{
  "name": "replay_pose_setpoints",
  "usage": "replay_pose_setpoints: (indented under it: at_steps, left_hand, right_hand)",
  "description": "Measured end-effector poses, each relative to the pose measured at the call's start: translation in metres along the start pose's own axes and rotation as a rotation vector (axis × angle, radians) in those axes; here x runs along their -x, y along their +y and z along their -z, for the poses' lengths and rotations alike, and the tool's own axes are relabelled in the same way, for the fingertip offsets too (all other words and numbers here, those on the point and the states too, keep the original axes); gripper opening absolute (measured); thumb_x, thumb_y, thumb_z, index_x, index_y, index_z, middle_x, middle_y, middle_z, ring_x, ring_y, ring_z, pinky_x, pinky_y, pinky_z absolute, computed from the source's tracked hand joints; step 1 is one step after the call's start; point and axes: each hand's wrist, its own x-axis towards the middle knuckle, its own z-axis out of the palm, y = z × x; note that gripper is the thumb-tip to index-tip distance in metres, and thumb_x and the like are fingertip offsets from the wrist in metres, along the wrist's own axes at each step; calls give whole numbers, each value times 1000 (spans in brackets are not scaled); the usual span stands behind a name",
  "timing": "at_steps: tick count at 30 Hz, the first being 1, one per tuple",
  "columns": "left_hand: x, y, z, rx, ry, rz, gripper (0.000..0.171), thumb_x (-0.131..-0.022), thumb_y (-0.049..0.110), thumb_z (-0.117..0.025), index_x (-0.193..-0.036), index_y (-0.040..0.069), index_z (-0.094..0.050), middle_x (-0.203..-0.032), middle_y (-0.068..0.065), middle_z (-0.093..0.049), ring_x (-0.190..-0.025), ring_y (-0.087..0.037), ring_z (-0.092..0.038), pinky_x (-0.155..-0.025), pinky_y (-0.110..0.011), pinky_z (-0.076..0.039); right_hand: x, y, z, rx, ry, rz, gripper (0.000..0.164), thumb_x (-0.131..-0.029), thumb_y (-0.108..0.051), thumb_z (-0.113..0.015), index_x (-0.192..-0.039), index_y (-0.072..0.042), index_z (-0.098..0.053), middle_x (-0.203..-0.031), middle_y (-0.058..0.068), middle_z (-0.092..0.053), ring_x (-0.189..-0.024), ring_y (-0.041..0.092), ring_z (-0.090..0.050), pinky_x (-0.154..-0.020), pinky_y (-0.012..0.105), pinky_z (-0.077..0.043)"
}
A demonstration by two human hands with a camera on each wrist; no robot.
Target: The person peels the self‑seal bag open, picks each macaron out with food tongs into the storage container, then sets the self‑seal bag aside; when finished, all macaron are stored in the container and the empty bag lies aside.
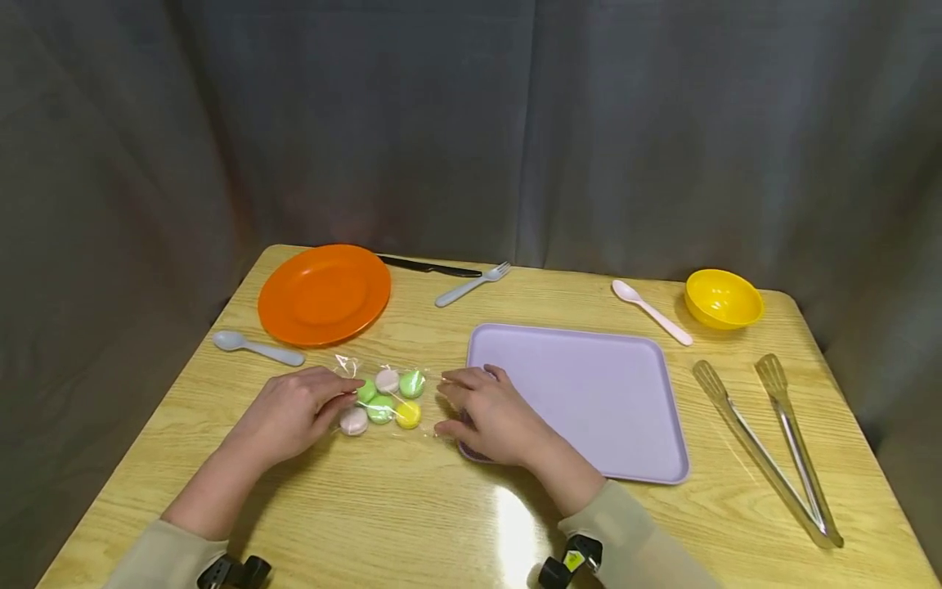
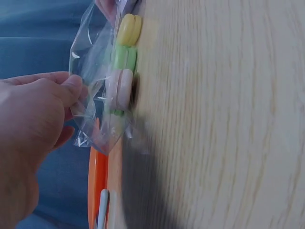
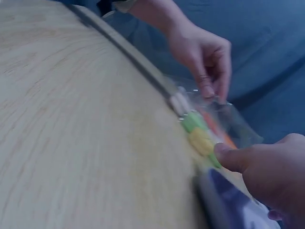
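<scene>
We saw the left hand [image 1: 294, 413] pinch one end of a clear plastic bag [image 2: 90, 57] of round pink, green and yellow macarons [image 1: 380, 409] on the pale wooden table [image 1: 412, 507], left of a rectangular lilac tray [image 1: 589, 401]; the right hand's [image 1: 495, 415] fingers stood parted near its other end.
</scene>
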Motion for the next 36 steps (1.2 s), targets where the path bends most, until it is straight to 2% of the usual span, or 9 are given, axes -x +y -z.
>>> replay_pose_setpoints:
  at_steps: [6,13,21,23,24,28,30,34,36]
  left_hand:
    - [-2,3,1,49,-30,62,23,-94,10,-82,-117,13,-81,-107,0,-76,-98,-21,-72,-83,-48,-60]
    - [2,4,2,121,-52,134,15,-94,7,-82,-106,15,-80,-104,5,-75,-93,-16,-70,-79,-43,-59]
    - [0,5,-2,180,-60,158,10,-97,13,-81,-102,21,-77,-102,10,-73,-93,-14,-69,-78,-43,-58]
    - [-1,5,-3,185,-57,153,10,-97,14,-80,-102,22,-76,-101,11,-73,-90,-12,-68,-76,-41,-57]
    - [-1,5,-3,183,-54,150,9,-97,14,-80,-101,22,-76,-101,11,-73,-88,-12,-67,-75,-41,-57]
    - [-2,5,-3,169,-43,135,10,-98,14,-79,-100,23,-74,-100,12,-71,-85,-8,-64,-73,-39,-56]
    - [-3,6,-4,166,-40,127,10,-98,14,-79,-99,23,-74,-99,13,-70,-85,-8,-63,-73,-39,-56]
    - [-4,8,-4,166,-37,121,12,-98,12,-79,-98,22,-73,-97,14,-69,-85,-7,-63,-75,-39,-56]
    - [-4,9,-5,168,-35,119,13,-97,11,-79,-98,22,-73,-98,14,-69,-86,-7,-63,-75,-40,-57]
  right_hand:
    - [26,16,30,-123,95,-19,56,-94,-44,-82,-133,-4,-72,-145,12,-62,-136,29,-55,-114,54,-39]
    - [69,36,67,-219,220,-69,53,-91,-34,-87,-132,-5,-72,-138,11,-66,-130,27,-60,-110,48,-47]
    - [141,65,105,-109,363,-192,50,-87,-22,-91,-129,-4,-70,-127,8,-73,-118,28,-67,-98,49,-52]
    - [160,73,114,-80,381,-243,51,-86,-20,-91,-129,-4,-70,-125,9,-73,-97,25,-70,-90,41,-54]
    - [169,76,119,-62,386,-271,51,-85,-20,-92,-129,-4,-70,-124,10,-73,-95,25,-70,-90,38,-53]
    - [203,90,134,-50,398,-367,55,-85,-21,-93,-131,-3,-69,-127,14,-73,-97,32,-70,-93,15,-43]
    - [220,97,140,-43,399,-419,57,-85,-24,-93,-133,-4,-68,-129,16,-72,-116,38,-66,-98,10,-36]
    - [250,111,147,-39,388,-532,60,-89,-29,-90,-137,-4,-66,-131,20,-69,-121,44,-62,-97,11,-34]
    - [265,118,149,-25,394,-576,60,-89,-30,-90,-137,-3,-65,-130,23,-69,-122,46,-61,-96,19,-39]
